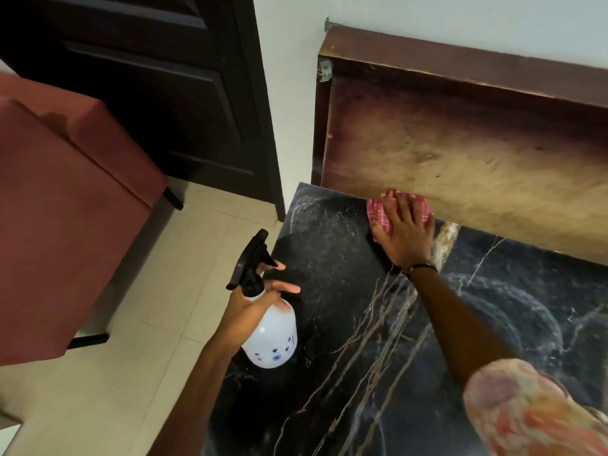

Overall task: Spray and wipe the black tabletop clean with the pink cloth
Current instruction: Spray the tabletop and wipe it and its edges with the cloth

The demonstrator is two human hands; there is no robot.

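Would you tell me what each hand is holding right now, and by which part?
The left hand grips the spray bottle at its neck, below the trigger. The right hand presses flat on the pink cloth, gripping nothing.

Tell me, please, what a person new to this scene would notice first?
First the right hand, pressed flat on the pink cloth at the far edge of the black tabletop, under the brown shelf. Next the white spray bottle, held by the left hand over the table's left edge.

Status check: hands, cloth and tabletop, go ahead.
Left hand grips white spray bottle. Right hand presses flat on pink checked cloth, far edge of black marble tabletop. Nothing in the way.
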